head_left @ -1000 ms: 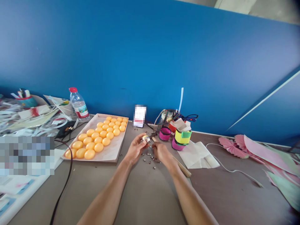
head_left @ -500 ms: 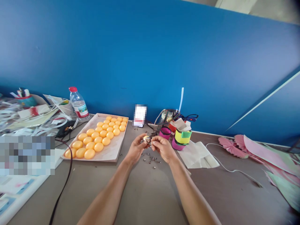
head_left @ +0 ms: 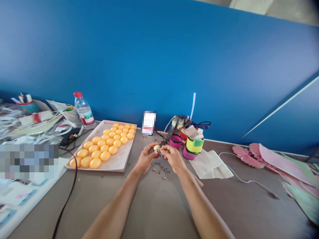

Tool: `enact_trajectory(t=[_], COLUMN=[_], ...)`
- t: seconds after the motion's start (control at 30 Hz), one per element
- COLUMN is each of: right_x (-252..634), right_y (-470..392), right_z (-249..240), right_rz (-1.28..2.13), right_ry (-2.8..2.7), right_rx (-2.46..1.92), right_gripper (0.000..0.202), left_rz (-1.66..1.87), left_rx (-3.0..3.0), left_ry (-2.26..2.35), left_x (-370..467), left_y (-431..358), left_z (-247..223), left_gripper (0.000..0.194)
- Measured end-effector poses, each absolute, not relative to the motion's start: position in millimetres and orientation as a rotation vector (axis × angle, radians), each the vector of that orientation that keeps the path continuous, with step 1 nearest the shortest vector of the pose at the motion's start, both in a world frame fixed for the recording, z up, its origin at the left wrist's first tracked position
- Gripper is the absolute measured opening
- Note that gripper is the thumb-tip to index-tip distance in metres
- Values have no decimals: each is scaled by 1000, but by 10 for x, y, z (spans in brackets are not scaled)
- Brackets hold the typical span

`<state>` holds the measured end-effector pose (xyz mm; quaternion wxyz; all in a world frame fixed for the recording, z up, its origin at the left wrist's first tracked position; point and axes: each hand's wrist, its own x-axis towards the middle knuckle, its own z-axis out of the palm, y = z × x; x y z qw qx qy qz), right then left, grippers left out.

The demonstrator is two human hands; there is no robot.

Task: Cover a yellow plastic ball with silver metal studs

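An orange ball with small shiny pieces on it (head_left: 157, 148) is held in the fingers of my left hand (head_left: 146, 160). My right hand (head_left: 173, 158) is closed in a pinch at the ball's right side; whatever its fingertips hold is too small to make out. Beneath and in front of both hands, several small metallic pieces (head_left: 163, 168) lie scattered on the grey table (head_left: 149, 205). Left of my hands, a shallow white tray (head_left: 122, 162) holds rows of plain orange balls (head_left: 105, 156).
A bottle with a red cap (head_left: 84, 111) stands behind the tray. Right of my hands are a magenta ring-shaped container (head_left: 175, 141), a yellow and magenta one (head_left: 194, 146) and white paper (head_left: 211, 166). Pink paper (head_left: 281, 159) lies far right; a phone-like screen (head_left: 149, 122) stands behind.
The ball in my left hand has turned and shifted slightly right. My right hand's fingertips have moved slightly left, closer to the ball.
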<state>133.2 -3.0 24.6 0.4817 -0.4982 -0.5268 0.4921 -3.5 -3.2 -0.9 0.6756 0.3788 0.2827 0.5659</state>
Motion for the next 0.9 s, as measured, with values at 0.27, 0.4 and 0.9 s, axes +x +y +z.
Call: enact_trajectory(t=[0.27,0.4,0.9], right_x=[1327,1327,1287], right_y=[-41,-47,-51], right_z=[246,249,231], right_rz=[1345,1398,1462], right_ry=[-1174,-1129,-1108], right_rx=[-1172,-1180,-1056], right_gripper=[13,16,21], left_rz=[1255,1253,1332], left_rx=[918,928,945], left_ry=[707,730,803], left_x=[-35,-35,-48], left_y=[-41,-54,-44], left_z=[-6,6,23], left_gripper=[45,45,45])
